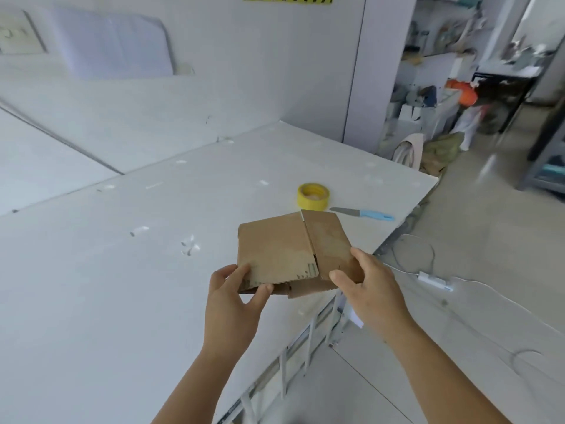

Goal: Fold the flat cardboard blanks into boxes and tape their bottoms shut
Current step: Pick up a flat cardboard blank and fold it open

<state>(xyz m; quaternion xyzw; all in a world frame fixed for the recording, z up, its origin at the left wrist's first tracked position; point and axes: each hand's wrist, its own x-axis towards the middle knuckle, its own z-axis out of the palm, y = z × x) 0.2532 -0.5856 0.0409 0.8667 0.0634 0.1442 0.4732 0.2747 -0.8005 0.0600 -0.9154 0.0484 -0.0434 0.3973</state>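
Cardboard box (290, 249), 2 bottom flaps meeting untaped, was held above the white table (122, 270) edge, left hand (235, 298) and right hand (363, 286) each pinching a near corner; released, flaps would likely spring apart before the yellow tape roll (313, 196) and blue-handled knife (362, 213) beyond arrived.

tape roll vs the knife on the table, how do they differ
The tape roll is yellow and round, lying flat with its hole facing up; the knife is long and thin, with a grey blade and a light blue handle. The tape roll lies farther from the person, the knife nearer the table's right edge. Both rest untouched on the white table, beyond the cardboard box held in both hands.
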